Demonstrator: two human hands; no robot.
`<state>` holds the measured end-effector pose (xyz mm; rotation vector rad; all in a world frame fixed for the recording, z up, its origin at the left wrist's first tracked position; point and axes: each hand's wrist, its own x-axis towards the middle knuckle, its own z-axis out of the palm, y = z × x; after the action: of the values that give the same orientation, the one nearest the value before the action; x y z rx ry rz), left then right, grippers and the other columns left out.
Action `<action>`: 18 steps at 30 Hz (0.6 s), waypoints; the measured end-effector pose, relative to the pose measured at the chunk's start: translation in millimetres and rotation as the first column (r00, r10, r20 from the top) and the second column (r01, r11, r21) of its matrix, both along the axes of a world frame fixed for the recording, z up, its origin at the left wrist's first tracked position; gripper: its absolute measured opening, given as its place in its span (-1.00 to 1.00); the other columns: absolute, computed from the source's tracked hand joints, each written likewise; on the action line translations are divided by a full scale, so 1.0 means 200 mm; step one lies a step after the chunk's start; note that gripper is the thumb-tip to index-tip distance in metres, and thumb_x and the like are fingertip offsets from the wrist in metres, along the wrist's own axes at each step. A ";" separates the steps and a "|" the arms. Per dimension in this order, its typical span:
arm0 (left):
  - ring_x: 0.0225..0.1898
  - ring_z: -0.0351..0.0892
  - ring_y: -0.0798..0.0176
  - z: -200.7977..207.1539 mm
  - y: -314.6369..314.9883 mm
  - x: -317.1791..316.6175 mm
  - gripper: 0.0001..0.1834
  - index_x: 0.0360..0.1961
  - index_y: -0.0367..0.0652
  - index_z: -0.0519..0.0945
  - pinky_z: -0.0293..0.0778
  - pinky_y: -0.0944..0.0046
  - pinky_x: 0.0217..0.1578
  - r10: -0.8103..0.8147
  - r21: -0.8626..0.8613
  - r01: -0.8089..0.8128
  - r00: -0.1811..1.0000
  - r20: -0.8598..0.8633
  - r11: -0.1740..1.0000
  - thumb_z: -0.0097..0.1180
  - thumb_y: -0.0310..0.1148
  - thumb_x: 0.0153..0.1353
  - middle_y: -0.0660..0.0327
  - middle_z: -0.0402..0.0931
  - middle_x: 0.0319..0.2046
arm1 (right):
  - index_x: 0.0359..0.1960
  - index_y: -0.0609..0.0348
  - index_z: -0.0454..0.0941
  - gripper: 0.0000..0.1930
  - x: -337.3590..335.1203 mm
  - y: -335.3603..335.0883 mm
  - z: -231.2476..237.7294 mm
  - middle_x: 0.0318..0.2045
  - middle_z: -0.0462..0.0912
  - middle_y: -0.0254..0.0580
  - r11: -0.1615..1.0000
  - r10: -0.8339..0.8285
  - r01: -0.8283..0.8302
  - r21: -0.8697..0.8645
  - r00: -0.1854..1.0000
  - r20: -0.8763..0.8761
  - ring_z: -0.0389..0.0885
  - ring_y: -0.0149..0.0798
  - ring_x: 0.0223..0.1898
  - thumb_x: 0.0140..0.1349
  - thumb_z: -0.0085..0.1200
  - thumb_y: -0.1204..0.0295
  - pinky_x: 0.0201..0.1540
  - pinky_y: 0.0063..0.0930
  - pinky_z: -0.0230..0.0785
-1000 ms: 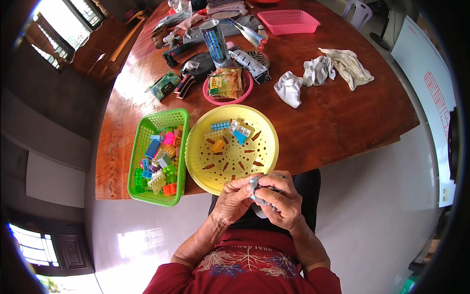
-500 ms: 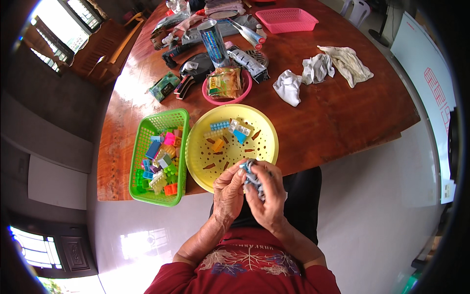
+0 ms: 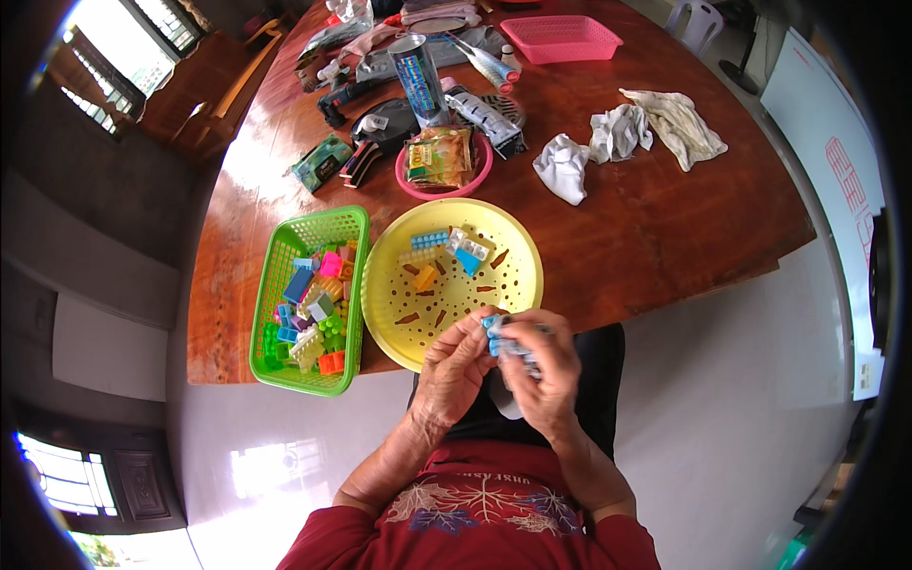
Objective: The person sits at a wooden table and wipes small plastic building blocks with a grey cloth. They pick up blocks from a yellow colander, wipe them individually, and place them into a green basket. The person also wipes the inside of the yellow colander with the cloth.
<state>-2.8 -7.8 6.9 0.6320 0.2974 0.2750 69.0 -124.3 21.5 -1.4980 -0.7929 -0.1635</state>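
Over the near edge of the yellow colander (image 3: 380, 332), my left hand (image 3: 446, 375) pinches a blue toy brick (image 3: 490, 332) between thumb and fingers. My right hand (image 3: 551, 380), slightly blurred, is closed round a bunched grey-and-white cloth (image 3: 521, 353) that touches the brick. Part of the brick is hidden by fingers and cloth. Inside the colander lie a blue brick (image 3: 429, 240), a white brick (image 3: 478, 247), a blue sloped piece (image 3: 467, 262) and an orange brick (image 3: 426, 277). To its left, a green basket (image 3: 309, 384) holds several mixed-colour bricks (image 3: 321, 309).
Behind the colander stands a pink bowl (image 3: 404, 186) with packets, beside a tall blue can (image 3: 418, 81). White cloths (image 3: 562, 169) lie to the right on the wooden table (image 3: 646, 247). A pink basket (image 3: 560, 57) sits at the back.
Both hands have shifted slightly right with the brick and cloth. My right hand has turned and now blurs; a pale part of the cloth hangs below it.
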 end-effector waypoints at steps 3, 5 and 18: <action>-0.07 0.53 0.34 0.01 0.01 -0.02 -0.65 0.09 -0.24 0.46 0.50 0.26 -0.04 -0.021 0.011 0.021 1.000 0.004 1.000 0.03 -0.46 0.28 0.20 0.54 -0.07 | -0.18 0.19 0.52 -0.63 -0.01 0.04 -0.02 -0.21 0.48 -0.10 0.999 -0.013 0.020 -0.048 0.988 0.152 0.54 -0.10 -0.26 -0.10 0.16 0.73 -0.24 -0.38 0.43; -0.07 0.53 0.34 0.01 -0.01 -0.02 -0.66 0.07 -0.25 0.47 0.49 0.26 -0.02 -0.016 0.043 0.016 1.000 -0.001 0.999 0.04 -0.47 0.26 0.22 0.54 -0.06 | -0.20 0.20 0.52 -0.66 -0.01 0.04 -0.01 -0.20 0.48 -0.11 0.998 -0.010 0.013 -0.059 0.998 0.059 0.55 -0.12 -0.26 -0.08 0.15 0.73 -0.25 -0.39 0.43; -0.14 0.55 0.35 -0.01 0.01 0.02 -0.65 0.08 -0.29 0.46 0.50 0.35 -0.10 0.145 0.031 -0.145 0.989 -0.007 0.989 0.04 -0.48 0.26 0.18 0.56 -0.13 | -0.04 0.21 0.49 -0.59 -0.07 0.07 0.00 -0.11 0.47 -0.08 0.983 -0.039 0.069 -0.168 0.984 0.176 0.47 -0.05 -0.15 0.00 0.19 0.60 -0.16 -0.26 0.39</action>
<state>0.4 -5.0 4.4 0.6431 0.3494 0.4170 54.3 -109.7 20.8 -1.6877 -0.9239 -0.2739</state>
